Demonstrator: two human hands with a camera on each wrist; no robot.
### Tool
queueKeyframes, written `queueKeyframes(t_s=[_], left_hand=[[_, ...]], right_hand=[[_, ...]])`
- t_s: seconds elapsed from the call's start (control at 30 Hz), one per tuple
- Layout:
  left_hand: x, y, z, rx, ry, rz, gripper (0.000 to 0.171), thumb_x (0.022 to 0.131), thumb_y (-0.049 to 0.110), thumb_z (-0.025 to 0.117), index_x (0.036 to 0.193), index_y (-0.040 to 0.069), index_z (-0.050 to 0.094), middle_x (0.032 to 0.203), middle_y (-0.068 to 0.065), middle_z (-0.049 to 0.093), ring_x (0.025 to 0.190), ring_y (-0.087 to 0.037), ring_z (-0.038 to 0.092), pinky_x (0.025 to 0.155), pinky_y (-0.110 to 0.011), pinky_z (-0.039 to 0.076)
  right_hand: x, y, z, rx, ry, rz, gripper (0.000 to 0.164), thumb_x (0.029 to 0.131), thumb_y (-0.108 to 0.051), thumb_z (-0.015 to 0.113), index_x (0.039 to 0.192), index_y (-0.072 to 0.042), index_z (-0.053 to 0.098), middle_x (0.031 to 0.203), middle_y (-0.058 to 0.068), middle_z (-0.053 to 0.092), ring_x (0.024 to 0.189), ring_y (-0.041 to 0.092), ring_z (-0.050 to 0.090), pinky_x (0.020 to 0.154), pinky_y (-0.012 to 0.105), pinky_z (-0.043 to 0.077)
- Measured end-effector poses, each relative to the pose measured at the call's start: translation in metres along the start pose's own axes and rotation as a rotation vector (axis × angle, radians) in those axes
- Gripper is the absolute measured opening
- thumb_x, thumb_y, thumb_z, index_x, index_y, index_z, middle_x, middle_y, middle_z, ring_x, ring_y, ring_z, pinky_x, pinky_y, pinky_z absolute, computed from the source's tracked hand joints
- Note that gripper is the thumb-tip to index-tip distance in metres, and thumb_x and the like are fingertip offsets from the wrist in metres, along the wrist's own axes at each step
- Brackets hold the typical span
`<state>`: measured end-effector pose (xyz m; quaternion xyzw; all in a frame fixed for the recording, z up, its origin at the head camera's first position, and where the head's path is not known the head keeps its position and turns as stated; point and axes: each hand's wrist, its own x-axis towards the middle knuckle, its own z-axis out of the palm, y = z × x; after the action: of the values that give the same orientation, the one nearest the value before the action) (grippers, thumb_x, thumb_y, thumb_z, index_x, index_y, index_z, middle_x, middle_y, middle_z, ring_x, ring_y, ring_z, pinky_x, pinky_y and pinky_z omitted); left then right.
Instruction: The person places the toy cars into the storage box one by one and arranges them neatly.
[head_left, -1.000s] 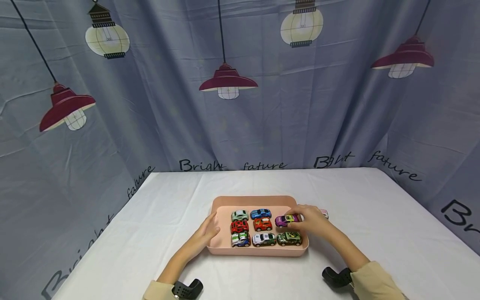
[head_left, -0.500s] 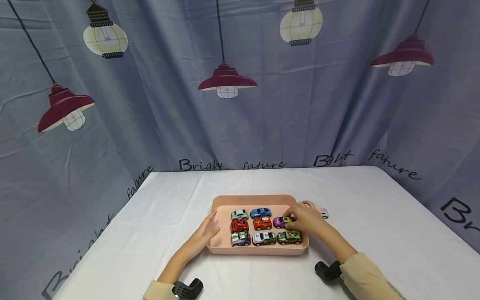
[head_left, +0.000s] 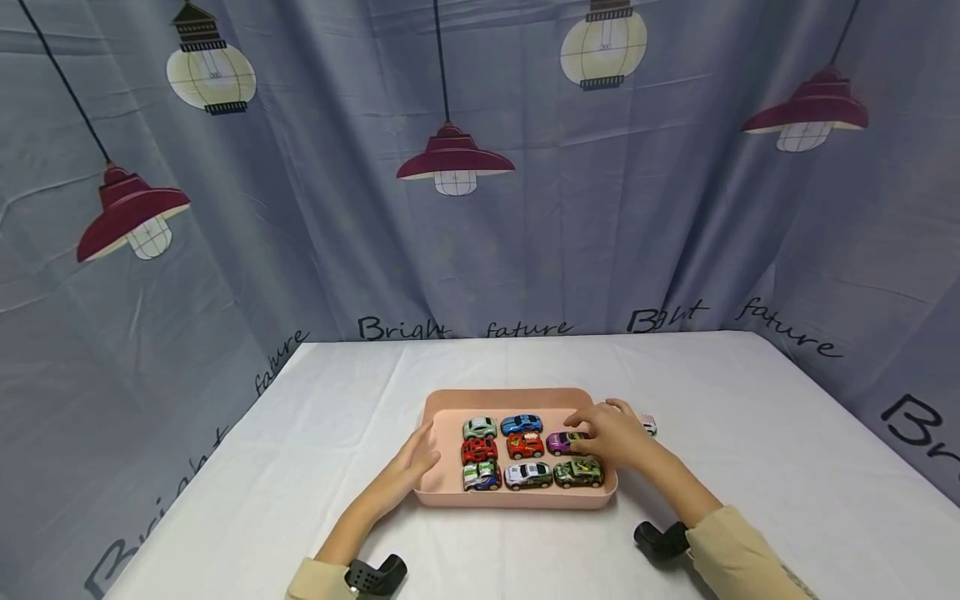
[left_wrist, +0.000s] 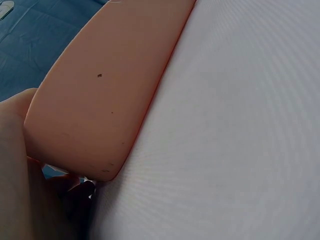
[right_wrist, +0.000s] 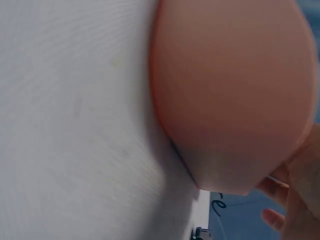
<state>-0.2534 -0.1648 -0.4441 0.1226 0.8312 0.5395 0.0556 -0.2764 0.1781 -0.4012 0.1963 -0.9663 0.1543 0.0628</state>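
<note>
A pink tray (head_left: 517, 398) holds toy cars in rows. My left hand (head_left: 401, 471) grips the tray's left end, its thumb over the rim; the left wrist view shows this hand around the tray wall (left_wrist: 100, 100). My right hand (head_left: 617, 437) reaches over the right end, fingers spread just above a purple toy car (head_left: 557, 443), whose right part they partly hide. Thumb and forefinger stand apart around that car; whether they touch it cannot be told. In the right wrist view, the tray wall (right_wrist: 235, 90) covers most of the hand's work.
A white and pink toy car (head_left: 649, 426) lies on the white tablecloth (head_left: 720, 433) right of the tray, partly behind the right hand. A camouflage car (head_left: 578, 473) sits in front of the purple one. Behind the table hangs a blue-grey curtain (head_left: 337, 208).
The right hand moved the purple car left and down into the middle row, then its fingers loosened and rose slightly. The left hand and tray stay in place.
</note>
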Motion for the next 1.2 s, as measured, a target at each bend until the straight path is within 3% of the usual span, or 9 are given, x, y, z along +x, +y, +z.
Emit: queueKeyframes(t_s=[0.2,0.53,0.63,0.77,0.87,1.2], left_hand=[[0.000,0.000,0.001,0.002,0.002,-0.005,0.061,0.092,0.033,0.048,0.146,0.020,0.020,0.152,-0.013,0.014,0.139,-0.040,0.009,0.105,-0.066,0.009],[0.002,-0.004,0.002,-0.008,0.004,0.000,0.061,0.092,0.031,0.048,0.145,0.020,0.021,0.152,-0.015,0.016,0.139,-0.040,0.010,0.106,-0.065,0.010],[0.002,-0.004,0.001,-0.009,0.008,-0.004,0.061,0.092,0.032,0.049,0.145,0.020,0.021,0.152,-0.015,0.016,0.139,-0.040,0.010,0.106,-0.065,0.010],[0.002,-0.003,0.001,-0.003,0.005,-0.002,0.061,0.092,0.032,0.049,0.145,0.020,0.021,0.152,-0.015,0.016,0.139,-0.040,0.011,0.106,-0.065,0.010],[0.001,-0.003,0.001,-0.001,0.004,0.003,0.061,0.092,0.031,0.049,0.145,0.019,0.021,0.151,-0.015,0.017,0.139,-0.040,0.011,0.106,-0.065,0.011],[0.002,-0.004,0.000,-0.009,-0.001,0.007,0.060,0.092,0.031,0.049,0.145,0.020,0.022,0.152,-0.015,0.016,0.139,-0.039,0.010,0.106,-0.065,0.010]], right_hand=[[-0.008,0.000,-0.015,0.116,0.078,0.003,0.030,0.079,-0.026,0.068,0.107,-0.013,0.066,0.110,0.007,0.066,0.114,0.035,0.051,0.102,0.059,0.021],[-0.013,0.023,-0.030,0.247,0.179,0.006,0.034,0.083,-0.024,0.065,0.114,-0.010,0.062,0.115,0.012,0.062,0.107,0.034,0.055,0.096,0.059,0.025],[-0.014,0.034,-0.032,0.272,0.198,0.024,0.037,0.083,-0.027,0.065,0.116,-0.010,0.061,0.117,0.013,0.061,0.107,0.035,0.055,0.093,0.059,0.033],[-0.015,0.048,-0.032,0.298,0.197,0.088,0.044,0.084,-0.037,0.063,0.119,-0.010,0.059,0.122,0.016,0.057,0.111,0.037,0.052,0.087,0.058,0.041],[-0.015,0.058,-0.032,0.303,0.184,0.125,0.048,0.084,-0.040,0.061,0.121,-0.010,0.057,0.125,0.017,0.054,0.114,0.038,0.049,0.088,0.059,0.040],[-0.015,0.083,-0.020,0.354,0.105,0.131,0.040,0.085,-0.021,0.062,0.118,0.001,0.056,0.124,0.026,0.050,0.117,0.047,0.042,0.093,0.062,0.034]])
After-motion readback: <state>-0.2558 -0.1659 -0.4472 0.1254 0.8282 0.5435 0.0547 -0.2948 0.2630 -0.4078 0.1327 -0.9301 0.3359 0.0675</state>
